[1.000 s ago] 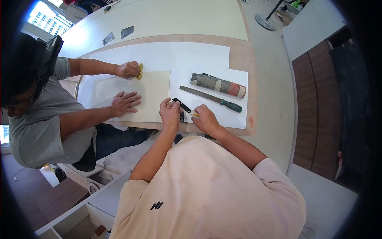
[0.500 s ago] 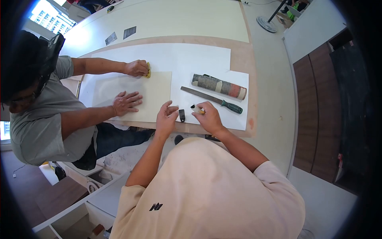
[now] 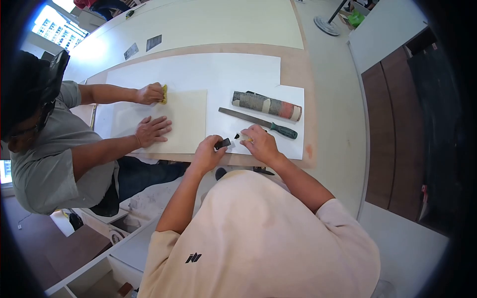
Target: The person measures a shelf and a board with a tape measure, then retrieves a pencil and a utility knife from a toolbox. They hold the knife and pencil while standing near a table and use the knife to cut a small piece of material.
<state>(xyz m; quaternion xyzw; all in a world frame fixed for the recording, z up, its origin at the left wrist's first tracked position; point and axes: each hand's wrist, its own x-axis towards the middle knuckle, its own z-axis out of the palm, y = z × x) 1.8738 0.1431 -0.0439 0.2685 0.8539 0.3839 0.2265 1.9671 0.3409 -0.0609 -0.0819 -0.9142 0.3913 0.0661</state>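
My left hand (image 3: 207,154) pinches a small black block-like piece (image 3: 223,144) just over the near edge of the white sheet (image 3: 248,72). Facing it, my right hand (image 3: 262,144) grips a small pale, yellowish piece with a black tip (image 3: 243,136), mostly covered by my fingers. A narrow gap separates the two pieces. Beyond my right hand lies a flat file (image 3: 246,116) with a dark green handle. Behind the file rests a dark grey roll (image 3: 266,105) with pale and reddish bands.
At my left a co-worker presses one hand (image 3: 154,131) flat on a cream panel (image 3: 189,119) and holds a yellow pad (image 3: 164,94) in the other. Two grey rectangles (image 3: 154,43) lie on the far table. A round metal base (image 3: 327,26) stands on the floor.
My left hand has picked up the black piece from the sheet and holds it toward my right hand. The co-worker's hand with the yellow pad has moved left across the panel's far edge.
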